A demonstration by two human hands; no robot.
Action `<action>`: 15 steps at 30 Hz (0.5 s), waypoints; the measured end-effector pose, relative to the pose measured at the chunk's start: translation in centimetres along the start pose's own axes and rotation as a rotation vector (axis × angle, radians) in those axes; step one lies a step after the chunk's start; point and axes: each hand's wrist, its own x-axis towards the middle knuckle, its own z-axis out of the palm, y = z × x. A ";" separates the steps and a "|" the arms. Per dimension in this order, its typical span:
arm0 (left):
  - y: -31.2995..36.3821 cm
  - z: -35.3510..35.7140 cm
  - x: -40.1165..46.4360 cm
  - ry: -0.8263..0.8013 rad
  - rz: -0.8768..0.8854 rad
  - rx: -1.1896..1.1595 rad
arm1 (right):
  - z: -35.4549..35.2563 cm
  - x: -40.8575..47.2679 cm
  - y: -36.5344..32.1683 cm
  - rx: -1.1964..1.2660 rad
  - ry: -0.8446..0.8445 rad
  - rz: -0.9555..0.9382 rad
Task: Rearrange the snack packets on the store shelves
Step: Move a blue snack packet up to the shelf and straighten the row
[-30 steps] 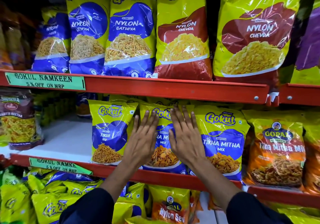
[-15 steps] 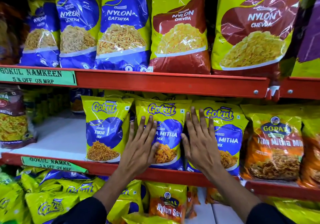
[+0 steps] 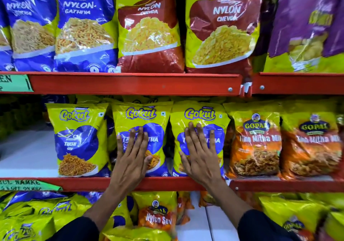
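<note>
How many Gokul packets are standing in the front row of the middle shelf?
3: the Tikhi Sev packet at left, one Tikha Mitha packet under the left hand, another under the right hand. More may stand hidden behind.

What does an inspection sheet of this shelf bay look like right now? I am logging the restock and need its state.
Surface: red middle shelf rail; bare white shelf board at its left end.
Job's things: two Gokul Tikha Mitha packets, left one and right one, upright side by side; Tikhi Sev packet to their left; Gopal packets to their right.
Clutter: loose heaped packets on the shelf below.
Grippers: left hand flat on the left packet; right hand flat on the right one.
Cables: nothing seen.
Surroundings: Nylon Gathiya and Chevda bags above; green price label.
</note>
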 end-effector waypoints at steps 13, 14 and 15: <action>14.7 -2.1 4.3 -0.045 0.155 -0.087 | -2.4 -7.8 14.0 0.001 -0.067 0.263; 15.5 -1.8 4.5 -0.062 0.147 -0.070 | -2.5 -8.0 14.9 -0.003 -0.097 0.264; 16.0 -1.5 4.5 -0.081 0.139 -0.058 | -2.4 -8.3 15.5 0.001 -0.127 0.261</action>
